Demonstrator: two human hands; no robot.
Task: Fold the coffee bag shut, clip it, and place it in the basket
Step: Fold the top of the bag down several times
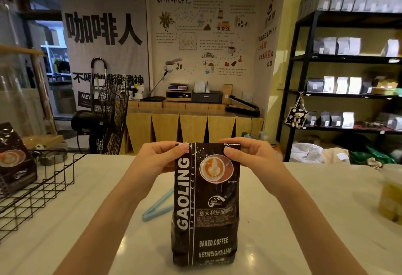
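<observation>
A dark brown coffee bag [206,205] with white "GAOLING" lettering stands upright on the white counter [304,220] in front of me. My left hand [159,156] pinches its top left corner and my right hand [247,153] pinches its top right corner, thumbs on the front face. The top edge looks flattened between my fingers. A light blue clip [157,206] lies open on the counter just left of the bag, partly hidden behind it. A black wire basket [41,190] sits at the left.
A second dark coffee bag [14,161] stands inside the basket at its far left. A translucent jar with yellowish contents [390,194] stands at the counter's right edge. Beyond the counter are a floor fan [108,111], a wooden bench and black shelves.
</observation>
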